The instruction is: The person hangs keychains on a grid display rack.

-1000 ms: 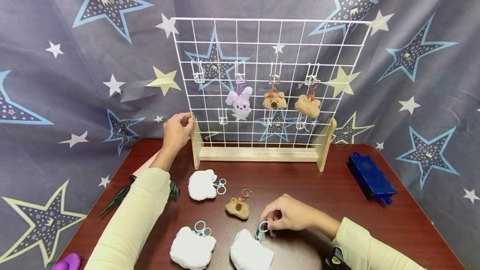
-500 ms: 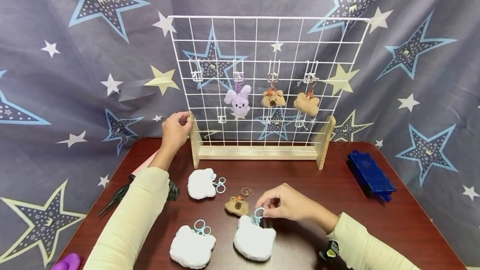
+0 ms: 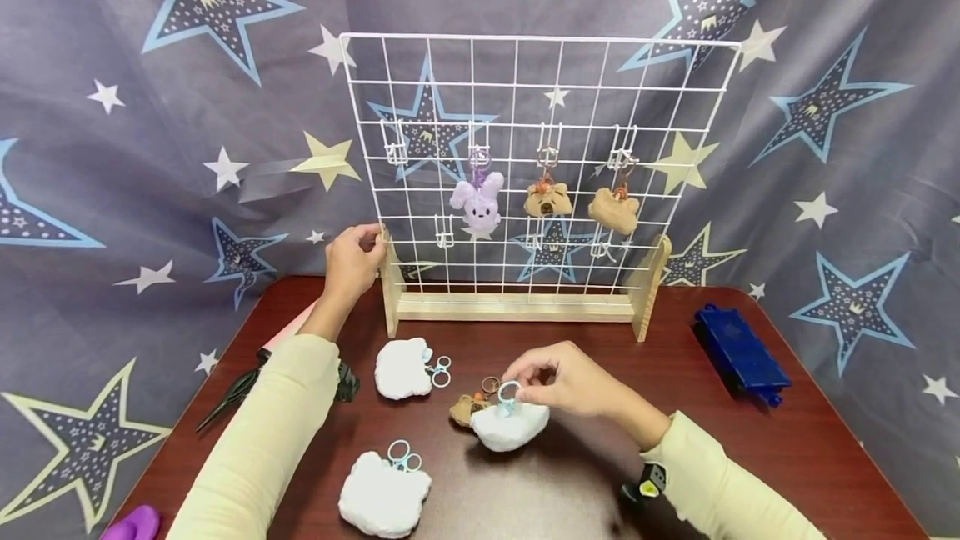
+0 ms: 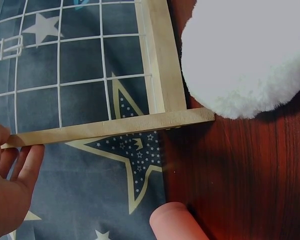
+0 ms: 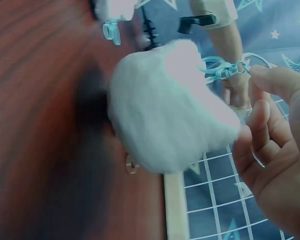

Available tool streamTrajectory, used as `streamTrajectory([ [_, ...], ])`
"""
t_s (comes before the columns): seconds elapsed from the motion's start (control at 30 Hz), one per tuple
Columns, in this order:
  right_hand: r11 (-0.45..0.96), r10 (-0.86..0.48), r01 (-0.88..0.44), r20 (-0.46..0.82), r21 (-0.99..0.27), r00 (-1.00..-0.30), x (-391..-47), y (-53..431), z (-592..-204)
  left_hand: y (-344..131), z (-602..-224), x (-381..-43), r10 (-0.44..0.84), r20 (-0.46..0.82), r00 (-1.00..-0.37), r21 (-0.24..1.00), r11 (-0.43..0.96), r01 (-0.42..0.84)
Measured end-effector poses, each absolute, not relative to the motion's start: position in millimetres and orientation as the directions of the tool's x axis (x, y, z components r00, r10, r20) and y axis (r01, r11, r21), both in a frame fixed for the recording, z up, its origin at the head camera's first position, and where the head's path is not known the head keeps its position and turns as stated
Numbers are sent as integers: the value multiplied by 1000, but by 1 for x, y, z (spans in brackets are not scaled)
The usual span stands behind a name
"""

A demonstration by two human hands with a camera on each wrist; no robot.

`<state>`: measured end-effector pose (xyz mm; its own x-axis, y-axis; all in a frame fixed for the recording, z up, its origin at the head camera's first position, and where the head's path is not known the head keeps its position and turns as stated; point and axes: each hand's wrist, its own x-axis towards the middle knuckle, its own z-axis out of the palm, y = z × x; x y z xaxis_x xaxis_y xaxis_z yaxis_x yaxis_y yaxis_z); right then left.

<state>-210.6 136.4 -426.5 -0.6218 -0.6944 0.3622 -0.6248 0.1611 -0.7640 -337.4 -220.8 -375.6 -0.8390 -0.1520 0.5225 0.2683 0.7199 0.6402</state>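
My right hand (image 3: 573, 379) pinches the light-blue ring of a white plush keychain (image 3: 510, 427), which hangs below the fingers over the table. In the right wrist view the plush (image 5: 165, 110) dangles from its blue clasp (image 5: 221, 69). My left hand (image 3: 354, 261) grips the wooden upright (image 3: 390, 290) at the left side of a white wire grid rack (image 3: 517, 123); the left wrist view shows the thumb and fingers around the wood's edge (image 4: 110, 126). A brown bear keychain (image 3: 467, 411) lies partly behind the held plush.
Two more white plush keychains, one near the rack (image 3: 403, 368) and one in front (image 3: 384, 494), lie on the table. A purple bunny (image 3: 480, 202) and two brown plush keychains (image 3: 547, 198) hang on hooks. A blue tray (image 3: 742, 354) sits at right, a pink cylinder (image 4: 177, 222) at left.
My right hand has lifted the white plush keychain off the table by its ring and moved it away from me, partly covering the brown bear. The left hand stays on the upright.
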Motion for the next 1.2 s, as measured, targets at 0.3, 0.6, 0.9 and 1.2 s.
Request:
streamTrajectory([
  [0.3,157,-651,-644,413,-748,-638,-222,123,-394,-221,-375,-337,-148,530,-835,638,718,279],
  [0.6,192,-628,-635,403,-749,-666,-235,110,-369,-220,-374,-335,-153,528,-835,641,717,273],
  [0.9,228,-581,-625,411,-747,-702,-252,101,-344,-217,-374,-337,-144,513,-846,646,714,270],
  [1.2,265,-531,-623,428,-736,-731,-269,83,-316,-221,-374,-334,-150,518,-842,641,720,265],
])
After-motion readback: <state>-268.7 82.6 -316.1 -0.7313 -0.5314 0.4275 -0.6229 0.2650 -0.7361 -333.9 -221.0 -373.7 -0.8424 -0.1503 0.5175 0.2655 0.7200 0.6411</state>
